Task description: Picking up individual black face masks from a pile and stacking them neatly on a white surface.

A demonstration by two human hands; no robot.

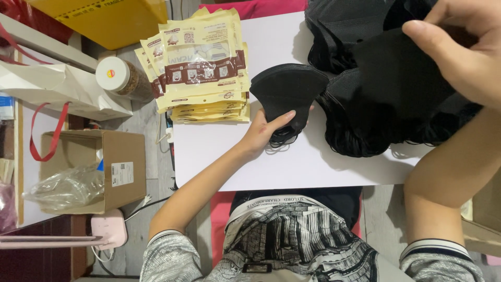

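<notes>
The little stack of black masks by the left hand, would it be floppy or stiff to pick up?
Probably floppy and light: the small black mask stack looks like thin folded fabric, with loose ear loops spilling out under the left hand. It might fan apart, since nothing binds it.

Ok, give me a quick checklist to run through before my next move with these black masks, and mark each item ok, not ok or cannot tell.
1. Left hand on the small stack of black masks: ok, fingers rest on its near edge.
2. Right hand has a mask: ok, it pinches one from the big black pile.
3. Only one mask pinched: cannot tell.
4. Small stack neatly aligned: ok, edges look even.
5. Packaging pouches within reach: ok, stacked beside the small stack, on the white board.
6. Ear loops tucked in: not ok, loops trail from under the small stack.
</notes>
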